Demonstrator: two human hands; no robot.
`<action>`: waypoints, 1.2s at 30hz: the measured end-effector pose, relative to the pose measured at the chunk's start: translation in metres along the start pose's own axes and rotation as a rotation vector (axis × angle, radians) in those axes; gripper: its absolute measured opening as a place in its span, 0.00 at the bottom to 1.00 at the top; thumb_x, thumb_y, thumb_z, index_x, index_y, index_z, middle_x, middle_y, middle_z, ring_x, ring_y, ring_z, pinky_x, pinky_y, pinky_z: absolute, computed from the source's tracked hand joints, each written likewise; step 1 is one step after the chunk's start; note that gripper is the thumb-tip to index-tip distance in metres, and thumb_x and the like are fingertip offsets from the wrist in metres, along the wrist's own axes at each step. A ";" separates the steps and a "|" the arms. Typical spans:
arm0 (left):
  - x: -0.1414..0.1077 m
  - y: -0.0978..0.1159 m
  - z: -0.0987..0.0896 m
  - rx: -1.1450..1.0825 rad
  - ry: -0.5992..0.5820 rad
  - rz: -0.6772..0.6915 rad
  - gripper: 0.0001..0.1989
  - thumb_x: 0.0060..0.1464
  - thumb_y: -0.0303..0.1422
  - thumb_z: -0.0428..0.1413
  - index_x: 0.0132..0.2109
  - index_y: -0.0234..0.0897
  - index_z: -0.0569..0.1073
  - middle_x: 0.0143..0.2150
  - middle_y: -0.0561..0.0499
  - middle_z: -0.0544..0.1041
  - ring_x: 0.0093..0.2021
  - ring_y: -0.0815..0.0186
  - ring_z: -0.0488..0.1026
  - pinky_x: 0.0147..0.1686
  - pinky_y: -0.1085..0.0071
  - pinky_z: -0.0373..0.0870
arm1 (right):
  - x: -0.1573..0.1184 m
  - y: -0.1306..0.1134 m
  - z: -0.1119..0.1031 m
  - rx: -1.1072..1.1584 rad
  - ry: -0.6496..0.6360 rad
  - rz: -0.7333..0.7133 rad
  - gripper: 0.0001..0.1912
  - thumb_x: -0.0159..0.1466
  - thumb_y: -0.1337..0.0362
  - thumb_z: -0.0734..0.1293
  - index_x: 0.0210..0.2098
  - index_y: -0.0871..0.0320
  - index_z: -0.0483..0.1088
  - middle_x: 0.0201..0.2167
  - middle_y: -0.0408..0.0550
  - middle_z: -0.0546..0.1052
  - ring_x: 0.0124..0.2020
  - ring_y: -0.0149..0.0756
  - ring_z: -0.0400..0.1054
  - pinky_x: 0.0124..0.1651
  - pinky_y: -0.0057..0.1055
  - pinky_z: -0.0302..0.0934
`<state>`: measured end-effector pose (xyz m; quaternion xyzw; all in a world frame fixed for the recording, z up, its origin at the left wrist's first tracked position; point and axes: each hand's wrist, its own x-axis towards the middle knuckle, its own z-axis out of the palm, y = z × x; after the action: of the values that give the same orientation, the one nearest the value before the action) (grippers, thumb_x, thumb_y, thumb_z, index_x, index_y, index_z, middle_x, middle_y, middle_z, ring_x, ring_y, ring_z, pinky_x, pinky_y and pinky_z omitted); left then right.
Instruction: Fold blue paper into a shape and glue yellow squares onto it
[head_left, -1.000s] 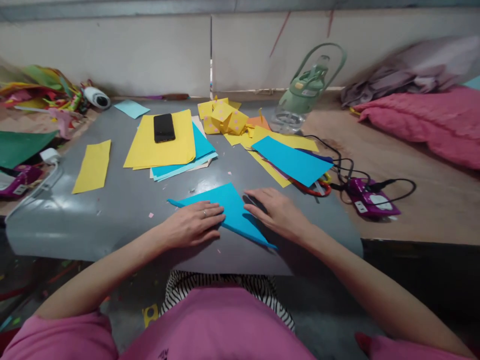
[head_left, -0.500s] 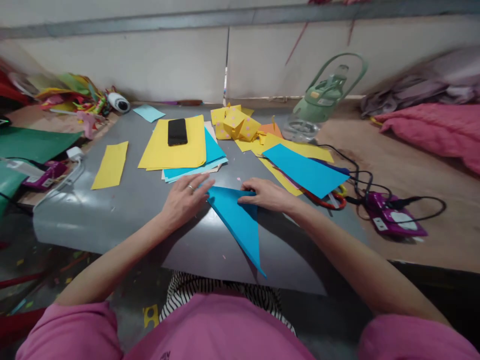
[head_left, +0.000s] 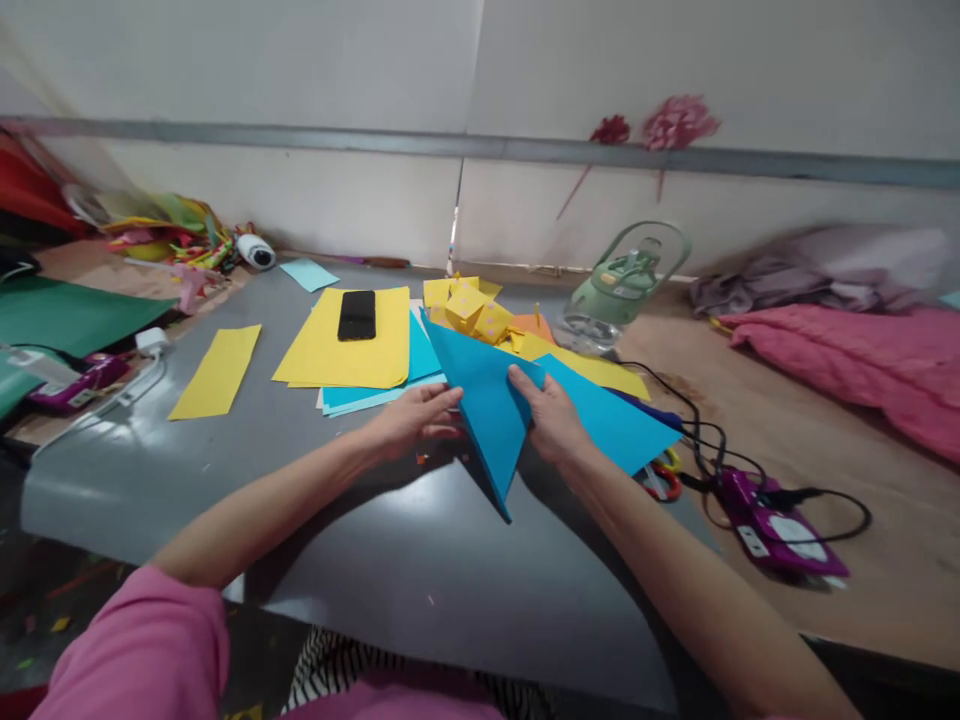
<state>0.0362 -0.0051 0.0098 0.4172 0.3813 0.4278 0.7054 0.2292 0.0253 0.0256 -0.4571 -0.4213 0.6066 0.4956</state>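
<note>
A folded sheet of blue paper (head_left: 487,385), triangular with a long point facing down, is raised and tilted above the grey table. My right hand (head_left: 551,415) grips its right side, thumb on the front face and fingers behind. At the left edge of the paper, my left hand (head_left: 420,415) has its thumb and index finger closed on the fold, while its lower fingers are partly out of sight. Behind my right hand lies another flat blue sheet (head_left: 615,420), partly covering scissors with red and yellow handles (head_left: 664,480).
A black phone (head_left: 357,316) rests on stacked yellow paper (head_left: 315,360). Yellow dotted paper shapes (head_left: 469,305) and a green water bottle (head_left: 619,285) stand at the back. A yellow strip (head_left: 217,373) lies left. Purple power strips (head_left: 780,530) with cables flank the table.
The blue paper has been lifted off the table and tilted, its lower point now higher. My left hand has moved from its top corner to its left edge. The camera view has tipped upward.
</note>
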 end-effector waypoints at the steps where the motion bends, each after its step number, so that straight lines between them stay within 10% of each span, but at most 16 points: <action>1: 0.004 -0.003 0.003 -0.035 -0.008 -0.039 0.26 0.48 0.50 0.69 0.46 0.35 0.78 0.48 0.40 0.82 0.42 0.60 0.82 0.44 0.64 0.79 | 0.000 0.002 -0.001 0.000 -0.006 0.014 0.22 0.54 0.50 0.79 0.42 0.52 0.73 0.34 0.45 0.84 0.36 0.43 0.80 0.39 0.41 0.77; 6: 0.016 -0.008 0.003 -0.143 0.092 -0.109 0.20 0.45 0.43 0.73 0.38 0.33 0.79 0.36 0.46 0.83 0.32 0.67 0.80 0.31 0.74 0.78 | -0.001 0.007 -0.022 -0.146 -0.003 -0.056 0.19 0.65 0.46 0.69 0.48 0.50 0.72 0.39 0.45 0.83 0.37 0.40 0.79 0.37 0.38 0.76; 15: 0.008 -0.002 0.000 -0.255 0.131 -0.143 0.14 0.50 0.34 0.71 0.40 0.32 0.79 0.32 0.50 0.82 0.28 0.70 0.79 0.30 0.76 0.77 | -0.012 -0.003 -0.040 -1.420 -0.303 -1.379 0.28 0.65 0.76 0.66 0.60 0.45 0.69 0.65 0.45 0.73 0.73 0.50 0.54 0.74 0.63 0.42; 24: 0.009 -0.004 -0.005 -0.269 0.122 -0.086 0.16 0.47 0.37 0.72 0.37 0.33 0.78 0.28 0.54 0.79 0.27 0.72 0.77 0.30 0.77 0.74 | -0.031 -0.002 -0.029 -1.537 -0.492 -1.341 0.34 0.63 0.75 0.65 0.67 0.46 0.63 0.68 0.45 0.70 0.74 0.51 0.53 0.74 0.68 0.38; 31: 0.001 -0.008 0.002 -0.132 0.019 -0.082 0.25 0.41 0.45 0.74 0.41 0.34 0.77 0.31 0.54 0.78 0.26 0.75 0.72 0.28 0.78 0.69 | -0.033 0.002 -0.023 -1.445 -0.473 -1.467 0.21 0.70 0.74 0.64 0.57 0.45 0.72 0.52 0.39 0.83 0.59 0.38 0.74 0.77 0.56 0.39; 36: -0.001 -0.003 0.002 -0.099 0.006 -0.036 0.18 0.47 0.41 0.71 0.38 0.35 0.76 0.31 0.55 0.76 0.28 0.73 0.72 0.33 0.75 0.71 | -0.028 0.003 -0.024 -1.367 -0.588 -1.275 0.22 0.71 0.73 0.60 0.56 0.43 0.73 0.54 0.40 0.82 0.58 0.38 0.75 0.71 0.56 0.51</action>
<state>0.0387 -0.0077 0.0086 0.3737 0.3694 0.4347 0.7314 0.2543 -0.0019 0.0211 -0.1632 -0.9565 -0.0601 0.2341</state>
